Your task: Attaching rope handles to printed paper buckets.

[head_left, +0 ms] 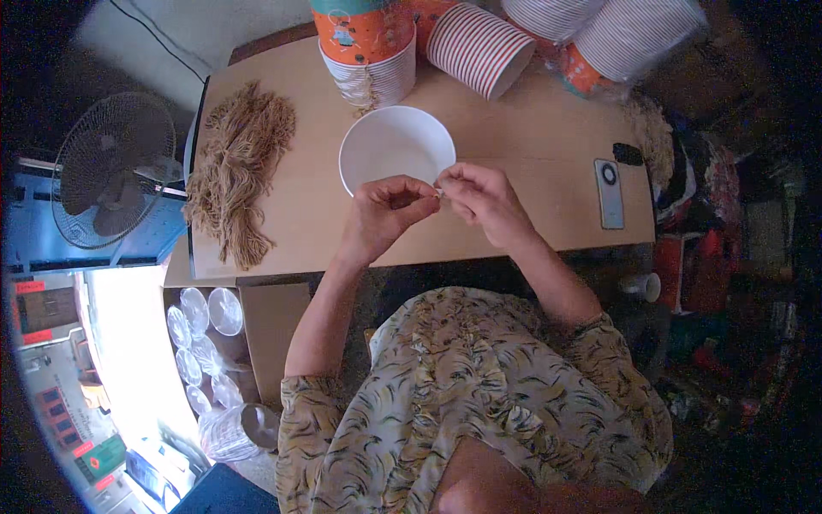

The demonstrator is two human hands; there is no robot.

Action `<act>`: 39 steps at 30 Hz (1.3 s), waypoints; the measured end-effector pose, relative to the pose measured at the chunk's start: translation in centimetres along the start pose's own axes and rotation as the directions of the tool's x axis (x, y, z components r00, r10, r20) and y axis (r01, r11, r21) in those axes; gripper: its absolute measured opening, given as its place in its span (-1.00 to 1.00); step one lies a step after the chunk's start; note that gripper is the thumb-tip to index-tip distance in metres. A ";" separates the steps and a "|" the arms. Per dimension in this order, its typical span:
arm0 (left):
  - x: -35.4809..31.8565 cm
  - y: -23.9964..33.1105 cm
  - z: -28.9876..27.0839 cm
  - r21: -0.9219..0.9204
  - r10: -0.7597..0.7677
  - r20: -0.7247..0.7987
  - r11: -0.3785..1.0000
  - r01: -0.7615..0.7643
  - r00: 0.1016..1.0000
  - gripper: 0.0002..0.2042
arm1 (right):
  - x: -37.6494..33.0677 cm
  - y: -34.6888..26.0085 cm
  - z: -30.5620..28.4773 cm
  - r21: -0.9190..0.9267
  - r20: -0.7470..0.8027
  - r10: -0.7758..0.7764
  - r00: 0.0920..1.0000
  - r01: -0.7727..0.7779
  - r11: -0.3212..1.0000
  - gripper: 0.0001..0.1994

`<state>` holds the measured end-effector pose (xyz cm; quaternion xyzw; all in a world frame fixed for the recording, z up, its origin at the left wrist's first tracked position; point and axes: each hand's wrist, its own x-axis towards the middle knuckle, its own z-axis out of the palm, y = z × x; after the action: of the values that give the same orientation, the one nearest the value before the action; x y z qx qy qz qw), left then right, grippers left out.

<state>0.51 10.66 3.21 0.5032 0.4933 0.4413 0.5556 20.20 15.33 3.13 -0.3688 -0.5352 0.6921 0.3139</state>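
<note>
Both hands meet over the near rim of a white round tub [364,137]. My left hand [385,214] is closed in a pinch, its thumb and forefinger touching a tiny pale item. From the other side, my right hand [488,201] also pinches at that spot with curled fingers. The item between the fingertips is too small to name. The tub shows a bare white inside, partly covered by my hands. Left of it lies a thick bundle of brown twine strands [235,171] on the table.
Stacked orange-and-white paper tubs [368,51] stand at the table's far side, beside a tipped striped stack [479,51] and plastic-wrapped stacks [634,43]. A phone [609,195] lies at the right. A fan [116,171] is at the left; a carton [274,330] holds wrapped clear items.
</note>
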 end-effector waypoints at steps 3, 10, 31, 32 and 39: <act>-0.1 0.4 0.2 -0.027 -0.021 0.001 0.999 0.021 1.000 -0.90 | -0.4 -0.5 0.2 -0.041 0.005 0.051 0.999 -0.051 0.998 -0.82; -0.2 0.3 0.5 -0.040 -0.039 -0.045 0.999 0.037 0.998 -0.92 | -0.6 -0.9 0.2 -0.138 0.061 0.011 0.998 -0.002 0.990 -0.88; -0.3 0.3 0.4 -0.137 -0.031 0.020 0.990 0.034 0.999 -0.90 | -0.8 0.0 -0.4 0.241 0.078 0.178 0.981 -0.192 0.951 -0.83; -0.4 0.5 0.4 -0.140 -0.042 0.016 0.989 0.044 0.999 -0.89 | -0.8 -0.1 -0.4 0.239 0.070 0.201 0.977 -0.212 0.947 -0.83; -0.2 0.6 0.1 -0.179 -0.066 0.017 0.981 0.068 0.998 -0.86 | -0.8 -0.9 -0.2 0.010 0.070 0.083 0.994 -0.084 0.996 -0.80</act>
<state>0.62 10.47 3.87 0.4365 0.4651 0.4621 0.6161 20.81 14.94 4.08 -0.3646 -0.5252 0.7206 0.2682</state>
